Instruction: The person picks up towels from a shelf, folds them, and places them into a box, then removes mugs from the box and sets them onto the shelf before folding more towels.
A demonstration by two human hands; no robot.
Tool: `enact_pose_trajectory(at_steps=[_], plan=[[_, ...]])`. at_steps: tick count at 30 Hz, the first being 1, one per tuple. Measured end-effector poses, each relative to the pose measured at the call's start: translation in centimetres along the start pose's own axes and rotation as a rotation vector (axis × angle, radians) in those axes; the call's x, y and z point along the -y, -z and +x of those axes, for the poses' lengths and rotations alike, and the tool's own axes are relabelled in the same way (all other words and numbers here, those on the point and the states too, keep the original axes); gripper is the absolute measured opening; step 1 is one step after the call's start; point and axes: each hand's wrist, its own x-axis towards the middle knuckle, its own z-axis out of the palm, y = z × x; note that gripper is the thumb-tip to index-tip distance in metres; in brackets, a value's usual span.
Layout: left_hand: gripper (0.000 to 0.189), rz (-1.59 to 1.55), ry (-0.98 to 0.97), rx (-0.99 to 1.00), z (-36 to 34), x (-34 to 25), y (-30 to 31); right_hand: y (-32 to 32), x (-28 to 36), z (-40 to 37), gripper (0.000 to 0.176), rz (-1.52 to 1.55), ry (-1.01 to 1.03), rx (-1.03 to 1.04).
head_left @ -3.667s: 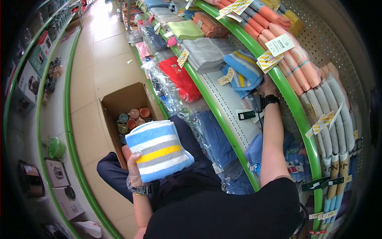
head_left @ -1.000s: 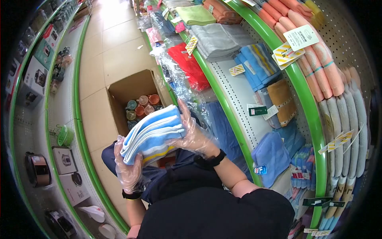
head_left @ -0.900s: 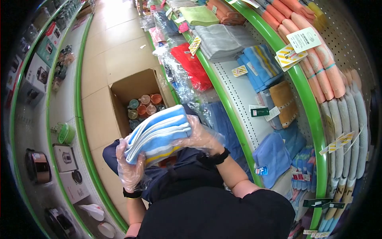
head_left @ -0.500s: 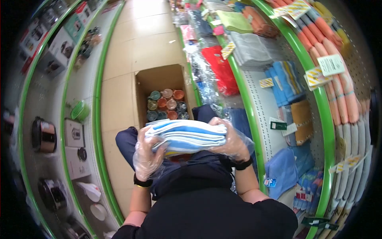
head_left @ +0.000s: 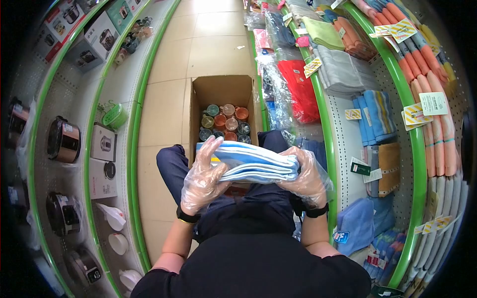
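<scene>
Between my hands, above my lap, is a stack of folded blue-and-white towels (head_left: 258, 161) with a yellow stripe at the left. My left hand (head_left: 204, 176), in a clear plastic glove, holds the left end; its thumb is at the near folded edges, apart from the raised fingers. The gloved right hand (head_left: 305, 178) grips the right end, its fingers partly hidden by the towels and loose plastic. Just beyond the stack stands an open cardboard box (head_left: 223, 87) with several coloured glass mugs (head_left: 231, 123) inside.
Green-edged shelves flank the tiled aisle (head_left: 166, 119). On the left are rice cookers (head_left: 64, 139), boxes (head_left: 103, 179) and a green basket (head_left: 115, 116). Folded towels (head_left: 343, 72), tagged goods and a red plastic-wrapped pack (head_left: 300, 94) fill the right side.
The left fingers have lifted and spread from the thumb at the towels' left end, showing more of the blue and yellow face. The right hand keeps its grip. The camera view has shifted.
</scene>
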Motion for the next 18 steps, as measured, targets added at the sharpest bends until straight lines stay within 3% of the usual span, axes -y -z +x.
enact_pose_trajectory(at_steps=[1,3,5,7,9,13,15,17,18], plan=[[0.050,0.000,0.000,0.001,0.4,-0.4,0.5,0.0,-0.1,0.0,0.039,0.045,-0.044,0.028],[0.032,0.010,0.056,0.107,1.3,-1.2,1.4,0.3,0.4,0.3,0.038,0.059,-0.059,0.081],[0.030,-0.009,0.047,0.151,1.7,-0.7,1.7,0.3,0.4,0.6,0.038,0.073,-0.069,0.133],[0.031,-0.010,-0.060,0.316,1.9,-0.3,2.0,0.3,0.3,0.5,0.041,0.085,-0.049,0.201],[0.031,-0.037,-0.091,0.301,1.8,0.3,1.8,0.4,-0.6,0.5,0.042,0.033,-0.053,0.216],[0.032,-0.125,-0.096,0.208,1.9,0.1,1.8,-1.0,-3.1,-0.4,0.052,0.357,-0.171,0.182],[0.029,-0.125,0.005,0.289,1.9,0.1,1.9,-2.4,-4.2,-0.9,0.059,0.587,-0.113,-0.039],[0.028,-0.145,-0.010,0.282,1.8,0.6,1.8,-1.6,-3.5,-0.7,0.061,0.501,-0.122,0.010],[0.027,-0.165,-0.025,0.276,1.7,0.7,1.7,-1.2,-3.3,-0.3,0.061,0.381,-0.033,0.081]])
